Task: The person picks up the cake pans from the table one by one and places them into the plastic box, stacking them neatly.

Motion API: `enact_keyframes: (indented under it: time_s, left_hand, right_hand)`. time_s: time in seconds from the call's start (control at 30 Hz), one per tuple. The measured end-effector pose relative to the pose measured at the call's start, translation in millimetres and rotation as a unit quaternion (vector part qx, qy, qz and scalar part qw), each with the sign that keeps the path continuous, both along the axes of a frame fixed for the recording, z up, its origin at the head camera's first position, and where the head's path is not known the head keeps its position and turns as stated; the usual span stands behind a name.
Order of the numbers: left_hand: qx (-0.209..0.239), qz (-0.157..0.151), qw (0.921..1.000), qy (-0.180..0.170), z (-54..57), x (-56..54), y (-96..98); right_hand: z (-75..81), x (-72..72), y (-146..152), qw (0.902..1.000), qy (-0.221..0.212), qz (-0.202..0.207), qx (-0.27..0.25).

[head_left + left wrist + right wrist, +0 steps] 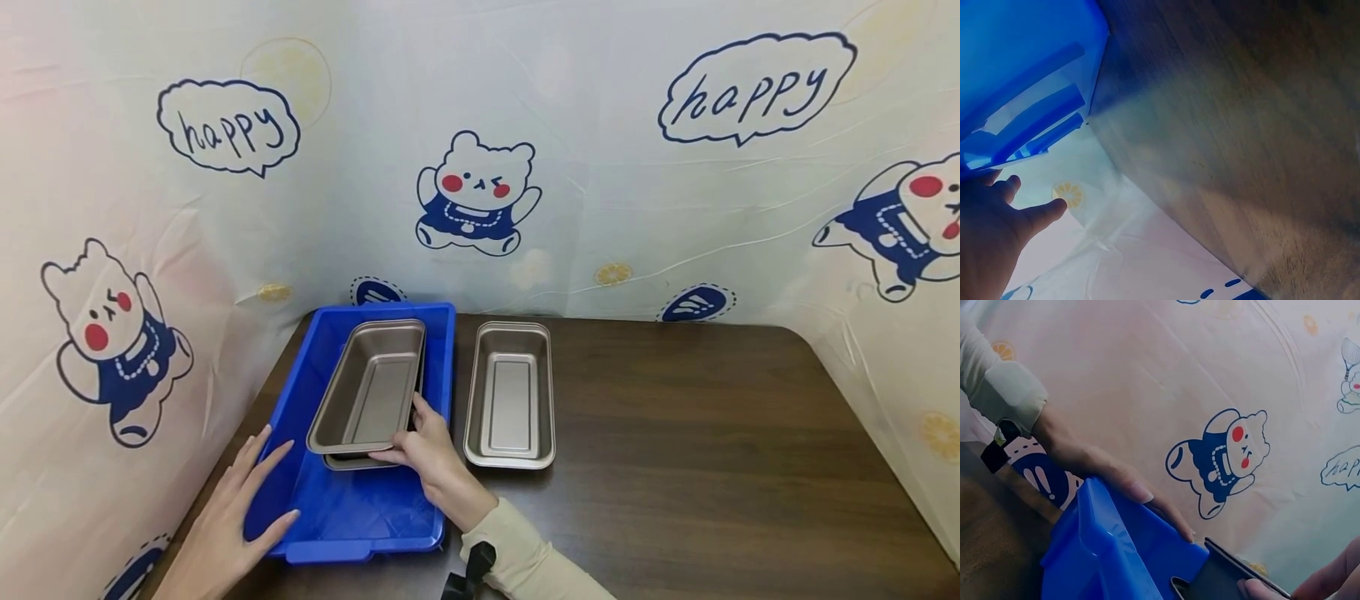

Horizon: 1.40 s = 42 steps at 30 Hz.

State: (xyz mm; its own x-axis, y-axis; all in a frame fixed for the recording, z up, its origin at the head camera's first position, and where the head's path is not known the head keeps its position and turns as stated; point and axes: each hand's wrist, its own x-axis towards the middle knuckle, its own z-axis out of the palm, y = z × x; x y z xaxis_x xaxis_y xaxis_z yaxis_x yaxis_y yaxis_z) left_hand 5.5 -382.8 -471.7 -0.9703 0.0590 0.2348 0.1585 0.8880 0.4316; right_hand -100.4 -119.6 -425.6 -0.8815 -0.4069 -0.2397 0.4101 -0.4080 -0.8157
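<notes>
A metal loaf pan (384,392) is tilted inside the blue bin (345,512); my right hand (435,462) grips its near right side, thumb at the rim. Under it the edge of another loaf pan (341,462) peeks out. In the right wrist view the right hand's fingers (1329,578) lie along the dark pan side (1222,575). My left hand (232,508) rests at the bin's left wall with fingers spread. The left wrist view shows that hand (991,231) beside the bin's blue wall (1035,69). One more loaf pan (512,404) stands upright on the table, right of the bin.
The brown wooden table (720,450) stretches to the right of the pans. A pale cloth (600,192) printed with bears and lettering hangs behind the table and along both sides. The bin stands close to the table's left edge.
</notes>
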Motion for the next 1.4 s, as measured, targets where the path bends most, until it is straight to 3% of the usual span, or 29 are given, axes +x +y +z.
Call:
enact_keyframes:
  time_s: [0.33, 0.63, 1.4]
  left_hand:
    - [0.003, 0.004, 1.0000, -0.003, 1.2, 0.3, -0.1]
    - [0.004, 0.001, 1.0000, -0.005, 0.9, -0.5, 0.0]
    - [0.003, 0.005, 0.9999, -0.012, 0.3, 0.9, 1.4]
  right_hand:
    - [17.5, 2.6, 8.7, 0.9991, -0.022, 0.025, 0.026]
    - [16.6, 6.9, 14.8, 0.9957, -0.020, 0.070, 0.057]
    - [31.4, 18.0, 32.7, 0.9939, 0.009, 0.074, 0.081]
